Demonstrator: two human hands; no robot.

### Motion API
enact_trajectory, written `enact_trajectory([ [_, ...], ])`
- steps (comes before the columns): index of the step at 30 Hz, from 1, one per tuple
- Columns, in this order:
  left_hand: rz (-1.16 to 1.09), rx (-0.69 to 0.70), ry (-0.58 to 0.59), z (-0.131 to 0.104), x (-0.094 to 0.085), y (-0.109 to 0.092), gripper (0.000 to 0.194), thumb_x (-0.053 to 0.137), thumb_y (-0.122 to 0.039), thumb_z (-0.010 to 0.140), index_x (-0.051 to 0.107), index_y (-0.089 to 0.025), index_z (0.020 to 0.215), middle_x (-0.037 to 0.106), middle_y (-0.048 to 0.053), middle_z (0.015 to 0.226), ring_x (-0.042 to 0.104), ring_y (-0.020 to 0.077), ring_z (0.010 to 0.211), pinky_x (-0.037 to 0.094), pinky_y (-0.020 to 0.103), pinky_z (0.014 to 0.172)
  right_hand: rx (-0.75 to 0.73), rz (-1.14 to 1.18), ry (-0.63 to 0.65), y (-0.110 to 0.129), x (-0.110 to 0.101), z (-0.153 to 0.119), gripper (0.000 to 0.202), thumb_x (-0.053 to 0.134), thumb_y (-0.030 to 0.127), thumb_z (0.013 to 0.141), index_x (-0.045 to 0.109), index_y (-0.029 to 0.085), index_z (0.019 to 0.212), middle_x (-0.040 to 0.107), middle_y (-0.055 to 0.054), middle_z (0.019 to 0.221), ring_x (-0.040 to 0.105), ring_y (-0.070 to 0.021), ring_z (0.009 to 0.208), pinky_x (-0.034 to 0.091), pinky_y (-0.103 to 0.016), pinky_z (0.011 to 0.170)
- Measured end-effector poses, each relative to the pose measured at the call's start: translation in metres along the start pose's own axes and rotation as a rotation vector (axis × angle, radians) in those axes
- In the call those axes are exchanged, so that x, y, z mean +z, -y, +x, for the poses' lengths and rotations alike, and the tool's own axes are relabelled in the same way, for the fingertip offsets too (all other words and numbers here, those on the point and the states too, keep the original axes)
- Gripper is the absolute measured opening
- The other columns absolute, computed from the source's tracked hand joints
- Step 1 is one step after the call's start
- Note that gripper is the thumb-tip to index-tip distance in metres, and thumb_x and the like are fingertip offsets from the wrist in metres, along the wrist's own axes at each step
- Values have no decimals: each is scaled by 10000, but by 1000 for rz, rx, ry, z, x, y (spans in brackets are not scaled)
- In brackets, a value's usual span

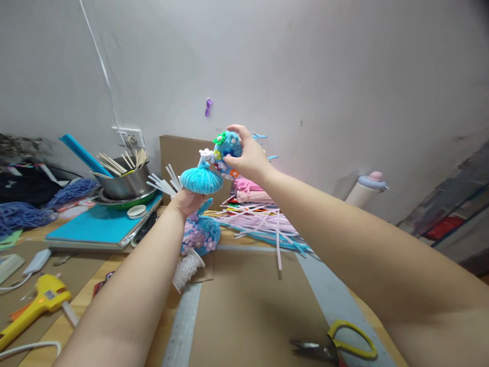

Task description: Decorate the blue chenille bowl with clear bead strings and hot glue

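A person's right hand (252, 155) wraps its grip round a fuzzy blue ball studded with multicolored flowers (230, 145), raised above the wooden table (89, 283) beside a turquoise pleated dome (201, 182). The left hand (187, 202) is under the dome, fingers hidden, its grip impossible to tell. At left, a silver metal pot (124, 186) holds pale wooden sticks (110, 163); a white plastic spool (197, 257) carries clear beads (185, 271). A yellow glue gun (48, 298) bears a label too small to read.

soft, even light reached the hands (250, 157) and grey wall (344, 76), which darkened at the top right corner. a faint shadow fell left of the bottle (362, 192), a blurry one across the cardboard (255, 306). the scissors (331, 350) looked smeared; wide-angle distortion stretched the forearms (382, 244).
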State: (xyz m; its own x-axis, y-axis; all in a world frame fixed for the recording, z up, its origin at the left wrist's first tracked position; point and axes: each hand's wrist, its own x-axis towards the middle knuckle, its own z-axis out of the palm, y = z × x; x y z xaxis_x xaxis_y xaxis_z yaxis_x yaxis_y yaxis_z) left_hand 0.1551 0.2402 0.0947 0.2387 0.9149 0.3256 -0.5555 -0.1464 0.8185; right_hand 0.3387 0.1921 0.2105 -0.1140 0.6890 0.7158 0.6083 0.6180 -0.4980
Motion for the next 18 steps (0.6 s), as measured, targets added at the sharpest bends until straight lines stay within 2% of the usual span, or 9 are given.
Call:
enact_trajectory([
  [7,41,19,-9,11,-1,0,302,549,-306,881,555,-154,1143,591,83,1139,605,197,948,524,400,795,-89,-161,66,2,-4,6,622,577,132,674,456,284,1265,643,-14,1040,607,-290,936,280,-605,936],
  [18,40,153,-19,6,17,11,322,553,-293,880,542,-168,1177,567,89,1201,587,217,1015,509,427,841,-107,-190,58,1,-7,4,644,568,125,668,445,290,1278,637,17,897,621,-249,835,314,-581,907],
])
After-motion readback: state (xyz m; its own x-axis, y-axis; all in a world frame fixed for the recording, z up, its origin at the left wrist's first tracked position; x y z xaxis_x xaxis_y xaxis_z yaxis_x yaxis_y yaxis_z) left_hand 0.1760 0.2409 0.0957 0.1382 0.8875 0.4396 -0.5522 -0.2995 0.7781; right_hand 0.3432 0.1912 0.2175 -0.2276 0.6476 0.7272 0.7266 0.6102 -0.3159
